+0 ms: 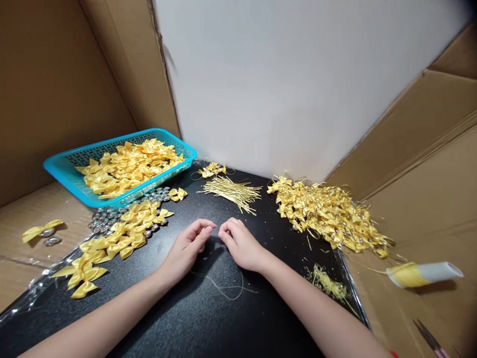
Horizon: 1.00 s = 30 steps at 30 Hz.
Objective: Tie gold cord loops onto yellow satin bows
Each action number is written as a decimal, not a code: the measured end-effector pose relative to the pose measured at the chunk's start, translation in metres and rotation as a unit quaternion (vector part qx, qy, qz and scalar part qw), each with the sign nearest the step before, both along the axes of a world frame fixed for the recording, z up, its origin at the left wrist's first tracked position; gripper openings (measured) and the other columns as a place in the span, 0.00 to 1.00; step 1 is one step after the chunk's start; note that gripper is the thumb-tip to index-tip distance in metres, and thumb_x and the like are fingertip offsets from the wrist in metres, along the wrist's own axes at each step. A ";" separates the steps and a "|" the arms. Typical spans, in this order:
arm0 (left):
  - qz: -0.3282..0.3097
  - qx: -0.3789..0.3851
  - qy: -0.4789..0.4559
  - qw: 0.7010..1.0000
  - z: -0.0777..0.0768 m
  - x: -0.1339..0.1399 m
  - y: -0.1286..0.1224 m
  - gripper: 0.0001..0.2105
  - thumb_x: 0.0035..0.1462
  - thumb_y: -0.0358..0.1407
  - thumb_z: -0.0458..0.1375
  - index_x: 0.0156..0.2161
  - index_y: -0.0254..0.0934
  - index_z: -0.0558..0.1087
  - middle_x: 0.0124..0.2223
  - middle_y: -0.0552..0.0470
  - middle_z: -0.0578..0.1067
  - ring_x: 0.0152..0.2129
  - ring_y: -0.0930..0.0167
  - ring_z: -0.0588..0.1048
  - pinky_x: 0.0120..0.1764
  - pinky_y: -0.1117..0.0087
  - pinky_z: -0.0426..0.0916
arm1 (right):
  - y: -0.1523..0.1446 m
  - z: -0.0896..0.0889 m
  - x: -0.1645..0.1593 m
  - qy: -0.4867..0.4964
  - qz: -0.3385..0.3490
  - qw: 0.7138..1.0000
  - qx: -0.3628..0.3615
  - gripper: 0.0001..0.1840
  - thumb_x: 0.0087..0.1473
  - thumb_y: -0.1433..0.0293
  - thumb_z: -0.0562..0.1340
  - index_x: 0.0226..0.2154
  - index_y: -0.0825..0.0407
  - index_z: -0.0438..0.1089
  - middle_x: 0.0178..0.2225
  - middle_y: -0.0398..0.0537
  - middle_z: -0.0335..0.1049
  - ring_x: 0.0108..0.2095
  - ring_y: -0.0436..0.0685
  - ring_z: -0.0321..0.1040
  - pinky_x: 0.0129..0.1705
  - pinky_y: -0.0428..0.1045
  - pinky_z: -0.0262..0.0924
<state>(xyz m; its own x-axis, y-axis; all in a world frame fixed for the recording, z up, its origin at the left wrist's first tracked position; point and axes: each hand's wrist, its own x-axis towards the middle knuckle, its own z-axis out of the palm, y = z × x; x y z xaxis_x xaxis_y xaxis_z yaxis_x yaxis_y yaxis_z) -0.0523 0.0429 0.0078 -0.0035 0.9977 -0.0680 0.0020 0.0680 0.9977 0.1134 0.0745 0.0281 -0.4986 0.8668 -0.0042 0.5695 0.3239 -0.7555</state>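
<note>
Both my hands meet above the middle of the black board, fingertips a small gap apart. My left hand is closed in a pinch on a thin gold thread, which trails down in a loose loop onto the board. My right hand is closed too, with its fingers curled; the thread's loop runs up toward it, though its fingertips hide the grip. Beyond the hands lies a bundle of cut gold cords. Yellow ribbon bows and silver beads lie left of my left hand.
A blue basket of yellow bows stands at back left. To the right are a heap of bows with cords, tangled thread scraps, a ribbon-wrapped tube and scissors. Cardboard walls flank a white panel.
</note>
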 end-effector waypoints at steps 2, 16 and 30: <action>-0.007 0.007 0.019 1.000 -0.001 0.000 0.001 0.18 0.51 0.49 0.62 0.39 0.37 0.74 0.22 0.62 0.58 0.19 0.74 0.56 0.22 0.76 0.53 | 0.001 -0.003 -0.001 0.032 0.000 0.999 -0.018 0.09 0.62 0.76 0.56 0.29 0.52 0.64 0.35 0.44 0.65 0.39 0.52 0.62 0.46 0.49 0.58; -0.006 -0.053 -0.047 0.997 -0.002 0.001 0.002 0.21 0.44 0.52 0.67 0.31 0.34 0.73 0.19 0.63 0.57 0.17 0.78 0.52 0.21 0.77 0.46 | -0.005 -0.005 0.001 0.157 -0.027 0.985 -0.060 0.03 0.55 0.71 0.64 0.33 0.52 0.74 0.36 0.46 0.77 0.39 0.55 0.72 0.45 0.50 0.63; -0.158 0.061 0.003 0.986 0.087 0.056 0.046 0.20 0.54 0.53 0.60 0.27 0.37 0.67 0.20 0.63 0.55 0.18 0.76 0.51 0.22 0.75 0.49 | -0.001 0.062 0.067 0.355 -0.166 0.917 0.072 0.06 0.52 0.66 0.64 0.28 0.51 0.72 0.34 0.47 0.78 0.37 0.55 0.73 0.43 0.52 0.66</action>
<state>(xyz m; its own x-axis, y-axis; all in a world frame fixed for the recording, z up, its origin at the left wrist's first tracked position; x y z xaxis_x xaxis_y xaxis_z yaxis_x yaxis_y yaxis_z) 0.0036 0.0892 0.0949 0.3090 0.9496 0.0516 0.0096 -0.0574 0.9983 0.1805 0.0732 0.0900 -0.0386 0.9374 0.3462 0.0357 0.3475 -0.9370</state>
